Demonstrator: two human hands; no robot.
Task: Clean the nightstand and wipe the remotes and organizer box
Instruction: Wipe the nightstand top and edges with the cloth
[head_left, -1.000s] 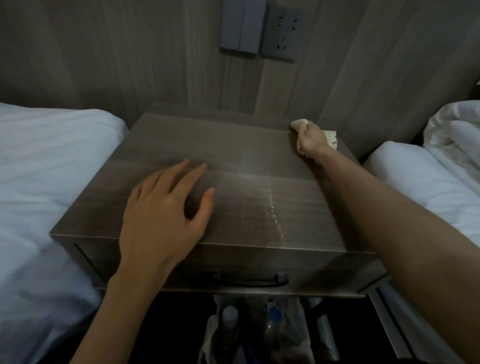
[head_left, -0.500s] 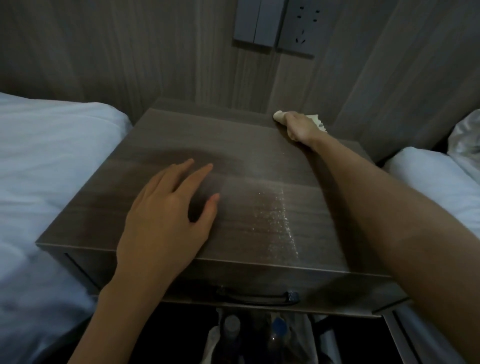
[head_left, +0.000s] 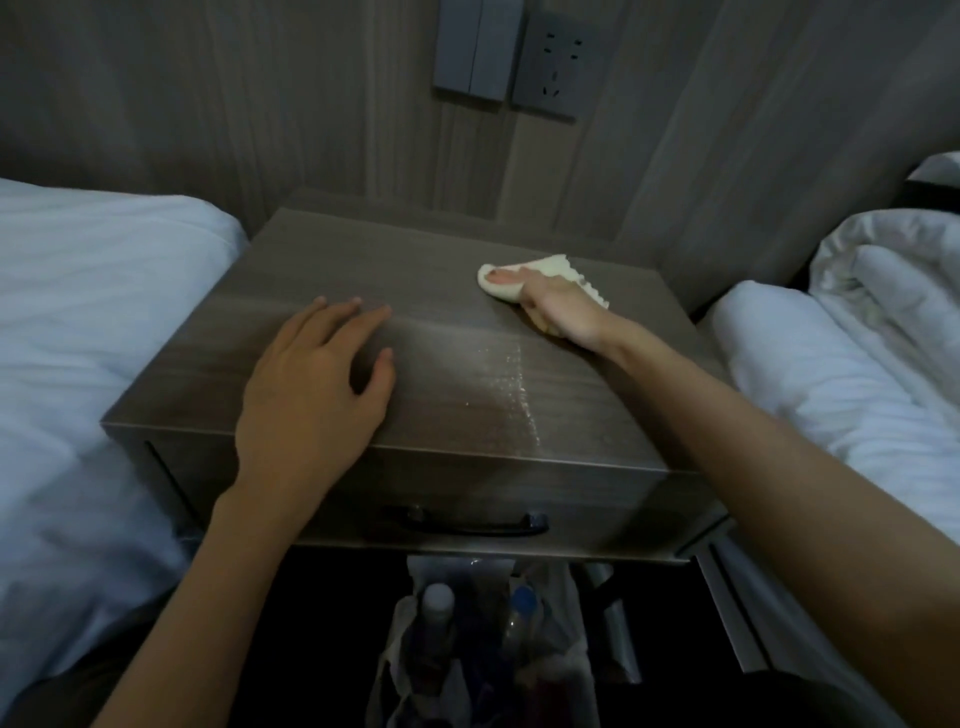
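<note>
The wood-grain nightstand (head_left: 322, 270) fills the middle of the view, its top bare with a wet streak near the front right. My right hand (head_left: 563, 309) grips a pale yellow cloth (head_left: 501, 283) and presses it on the top, toward the back right. Flat on the front left part of the top lies my left hand (head_left: 306, 400), fingers spread. No remotes or organizer box are in view.
White beds flank the nightstand, one on the left (head_left: 88, 338) and one on the right (head_left: 831, 364). A black drawer handle (head_left: 462, 522) runs along the front. Below it sits a bag with bottles (head_left: 467, 639). Wall switches and a socket (head_left: 550, 62) are above.
My right hand has dragged the cloth from the back right corner leftward and a little forward across the top. My left hand has stayed flat in place.
</note>
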